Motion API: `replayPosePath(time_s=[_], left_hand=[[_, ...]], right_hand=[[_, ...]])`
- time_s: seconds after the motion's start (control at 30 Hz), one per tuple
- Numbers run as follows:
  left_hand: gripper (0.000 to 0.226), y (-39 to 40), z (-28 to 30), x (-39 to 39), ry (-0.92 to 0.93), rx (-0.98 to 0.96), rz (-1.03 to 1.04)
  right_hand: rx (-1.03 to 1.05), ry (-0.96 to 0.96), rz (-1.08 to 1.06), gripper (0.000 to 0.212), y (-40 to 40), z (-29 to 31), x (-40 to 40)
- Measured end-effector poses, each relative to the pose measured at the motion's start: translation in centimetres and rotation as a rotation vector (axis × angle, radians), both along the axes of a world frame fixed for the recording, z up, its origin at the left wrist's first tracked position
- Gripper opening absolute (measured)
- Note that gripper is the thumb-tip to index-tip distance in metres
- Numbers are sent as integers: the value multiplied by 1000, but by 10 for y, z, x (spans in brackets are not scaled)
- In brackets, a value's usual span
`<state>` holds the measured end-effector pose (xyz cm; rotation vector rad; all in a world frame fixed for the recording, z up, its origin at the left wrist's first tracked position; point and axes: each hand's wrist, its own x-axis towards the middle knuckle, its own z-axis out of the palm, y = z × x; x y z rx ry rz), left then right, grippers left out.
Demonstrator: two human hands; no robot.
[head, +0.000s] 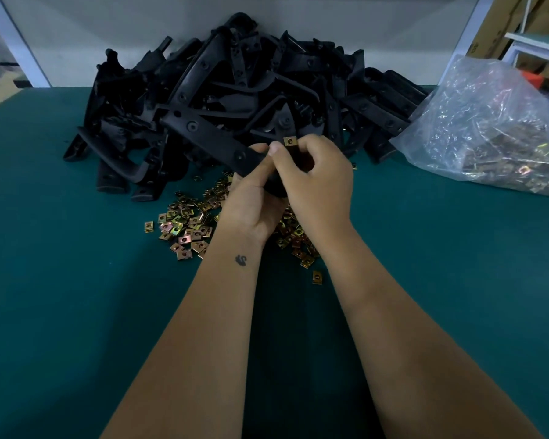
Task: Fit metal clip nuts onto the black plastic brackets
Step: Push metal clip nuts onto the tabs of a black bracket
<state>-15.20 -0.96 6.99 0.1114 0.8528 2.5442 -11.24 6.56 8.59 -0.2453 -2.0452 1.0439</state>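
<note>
You had matt black plastic brackets [235, 99], brassy, shiny metal clip nuts [184, 226], a crinkled glossy clear plastic bag [488, 122], and a smooth matt green mat [76, 280].

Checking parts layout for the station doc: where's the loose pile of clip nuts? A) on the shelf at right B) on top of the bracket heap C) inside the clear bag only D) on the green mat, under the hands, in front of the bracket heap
D: the loose clip nuts lie scattered on the green mat beneath both hands, just in front of the bracket heap.
</note>
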Motion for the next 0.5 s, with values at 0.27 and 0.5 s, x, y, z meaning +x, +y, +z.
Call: replayPosePath(time_s=[0.27, 0.5], left_hand=[[18, 3, -2, -4, 61, -136, 15], [21, 5, -3, -5, 67, -205, 78]], right_hand=[[-72, -87, 48, 33, 13, -12, -3], [262, -288, -369, 32, 58, -16, -1]])
